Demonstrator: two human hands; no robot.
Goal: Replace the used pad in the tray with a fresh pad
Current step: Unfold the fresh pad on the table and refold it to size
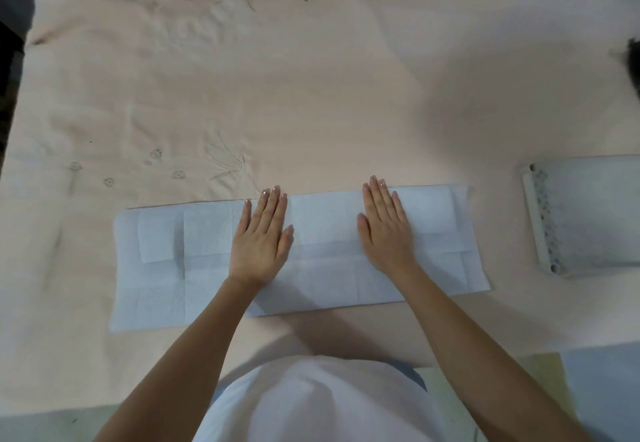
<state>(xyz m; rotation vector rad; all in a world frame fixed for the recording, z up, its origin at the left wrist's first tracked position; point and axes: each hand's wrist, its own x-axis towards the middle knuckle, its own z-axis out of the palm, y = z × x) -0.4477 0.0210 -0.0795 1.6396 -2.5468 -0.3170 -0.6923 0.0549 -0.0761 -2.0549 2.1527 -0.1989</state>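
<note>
A pale blue pad (166,268), folded into a long strip with creases across it, lies flat on the pink sheet in front of me. My left hand (261,237) presses flat on its middle-left part, fingers straight and together. My right hand (384,226) presses flat on its middle-right part, fingers straight. A white tray (540,219) with a perforated rim sits at the right edge of the view, a little apart from the pad's right end. Its inside looks pale and blurred; I cannot tell what lies in it.
A pink sheet (311,95) with faint embroidered flowers covers the surface. A dark furry shape (632,57) shows at the far right edge. A yellowish sheet (540,375) and a pale blue one (602,382) lie near my right arm at the bottom right.
</note>
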